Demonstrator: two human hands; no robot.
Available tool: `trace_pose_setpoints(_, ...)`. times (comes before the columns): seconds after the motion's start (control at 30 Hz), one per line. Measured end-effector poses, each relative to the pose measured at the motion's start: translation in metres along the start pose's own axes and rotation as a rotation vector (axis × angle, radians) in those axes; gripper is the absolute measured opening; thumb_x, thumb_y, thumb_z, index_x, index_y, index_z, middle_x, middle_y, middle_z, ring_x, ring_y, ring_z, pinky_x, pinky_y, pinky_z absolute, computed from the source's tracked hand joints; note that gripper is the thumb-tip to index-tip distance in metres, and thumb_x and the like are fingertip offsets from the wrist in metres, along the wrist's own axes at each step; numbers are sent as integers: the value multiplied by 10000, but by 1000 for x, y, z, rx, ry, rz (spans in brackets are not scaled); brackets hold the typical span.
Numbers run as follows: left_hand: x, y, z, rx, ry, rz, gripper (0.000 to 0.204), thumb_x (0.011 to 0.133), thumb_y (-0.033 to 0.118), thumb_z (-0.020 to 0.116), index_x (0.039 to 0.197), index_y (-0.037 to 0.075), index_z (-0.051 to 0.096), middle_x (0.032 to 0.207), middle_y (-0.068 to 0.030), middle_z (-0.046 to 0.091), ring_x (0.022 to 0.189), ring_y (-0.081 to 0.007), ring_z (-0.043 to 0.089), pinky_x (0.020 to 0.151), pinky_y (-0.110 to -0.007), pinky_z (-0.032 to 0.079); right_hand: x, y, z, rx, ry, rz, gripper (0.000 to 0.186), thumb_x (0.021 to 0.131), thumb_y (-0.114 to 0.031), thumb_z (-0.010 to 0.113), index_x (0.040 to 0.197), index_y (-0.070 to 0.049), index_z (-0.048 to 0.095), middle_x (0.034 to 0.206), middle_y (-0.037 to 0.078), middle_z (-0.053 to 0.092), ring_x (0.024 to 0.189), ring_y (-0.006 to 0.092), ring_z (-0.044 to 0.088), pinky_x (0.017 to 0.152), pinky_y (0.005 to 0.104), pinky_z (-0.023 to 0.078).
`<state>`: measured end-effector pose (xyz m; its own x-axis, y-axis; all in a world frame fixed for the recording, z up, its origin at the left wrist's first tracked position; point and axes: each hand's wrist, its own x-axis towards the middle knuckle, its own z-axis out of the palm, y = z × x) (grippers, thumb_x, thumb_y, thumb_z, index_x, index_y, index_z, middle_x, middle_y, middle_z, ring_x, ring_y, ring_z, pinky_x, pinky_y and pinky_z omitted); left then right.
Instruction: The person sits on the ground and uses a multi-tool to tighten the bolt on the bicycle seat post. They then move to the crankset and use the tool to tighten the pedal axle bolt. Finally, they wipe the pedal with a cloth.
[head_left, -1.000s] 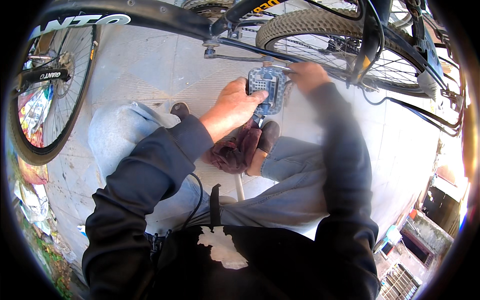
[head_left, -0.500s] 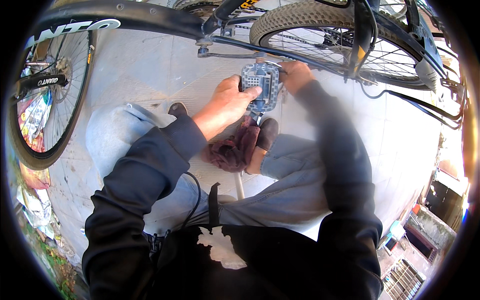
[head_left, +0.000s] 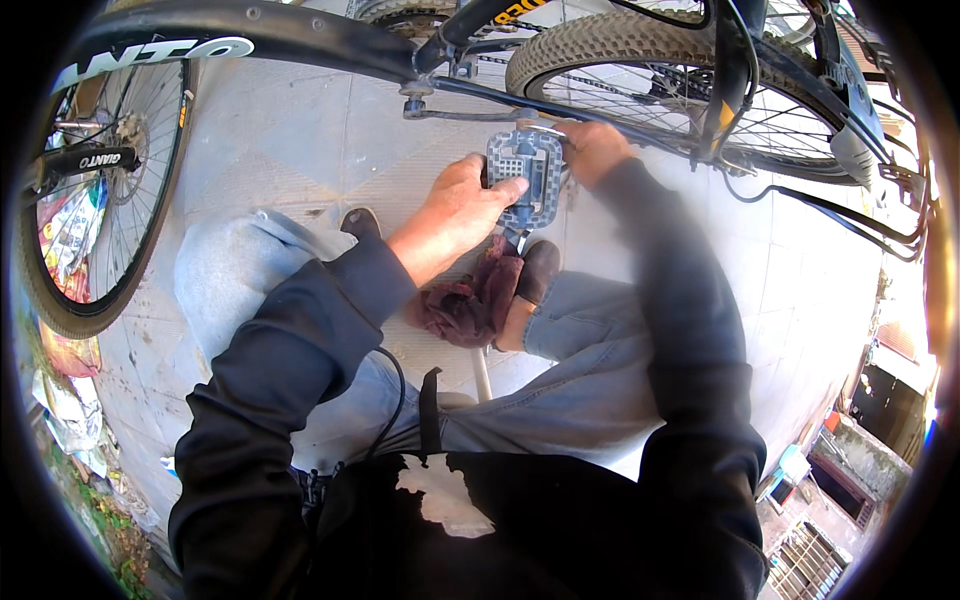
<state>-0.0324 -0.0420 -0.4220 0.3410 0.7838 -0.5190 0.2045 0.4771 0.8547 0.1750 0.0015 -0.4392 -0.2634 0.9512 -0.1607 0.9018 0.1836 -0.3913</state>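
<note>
My left hand [head_left: 462, 205] grips a grey plastic bicycle pedal [head_left: 540, 185], its thumb pressed over the pedal's face. My right hand [head_left: 592, 152] is closed on a thin metal tool [head_left: 547, 131], apparently a wrench, beside the pedal's axle at the end of the crank arm [head_left: 455, 116]; the fingertips and much of the tool are hidden. Just below the pedal a crumpled maroon cloth [head_left: 455, 310] lies beside my shoe [head_left: 537, 270], over a pale bar [head_left: 480, 375] standing between my legs. The crank hangs from the black bike frame [head_left: 340, 45] above my hands.
The bike's knobby tyre [head_left: 590, 45] and spoked wheel cross the top right, with loose black cables hanging below. Another wheel [head_left: 150, 230] stands at the left, beside piled plastic bags [head_left: 70, 400]. A low concrete structure [head_left: 880, 440] with a grate is at the lower right.
Compared with a second ago, both hands and the pedal sit slightly higher and a little left in view. The grips look the same.
</note>
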Motion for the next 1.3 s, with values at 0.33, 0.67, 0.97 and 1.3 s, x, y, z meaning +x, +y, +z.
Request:
trace_pose_setpoints(0.33, 7, -1, 8, -142, 99, 131, 419, 843, 252, 698, 1092, -53, 554, 952, -74, 643, 818, -116, 611, 705, -256, 504, 3, -4, -15, -67, -61, -12, 260, 813, -326, 629, 949, -112, 689, 832, 164, 660, 821, 354, 629, 750, 430, 489)
trace_pose_setpoints(0.67, 0, 8, 7, 24, 245, 184, 611, 712, 294, 796, 1091, -78, 493, 984, -152, 631, 865, -183, 629, 744, -300, 520, 5, -28, -14, -199, -29, 20, 301, 801, -366, 627, 898, -89, 692, 839, 181, 665, 827, 364, 639, 754, 452, 506)
trace_pose_setpoints(0.97, -3, 18, 15, -325, 67, 28, 290, 776, 75, 742, 1033, 25, 617, 910, -38, 653, 745, -107, 608, 653, -259, 514, 9, -22, -17, -118, -3, 111, 396, 812, -437, 627, 934, -70, 708, 910, 163, 674, 889, 337, 643, 813, 420, 498)
trace_pose_setpoints(1.3, 3, 5, 30, -274, 283, 59, 332, 744, 73, 767, 1000, -1, 568, 900, -82, 651, 763, -132, 626, 666, -279, 525, 16, -16, -12, -248, 1, 36, 343, 805, -393, 638, 889, -68, 706, 860, 167, 672, 821, 351, 641, 764, 426, 508)
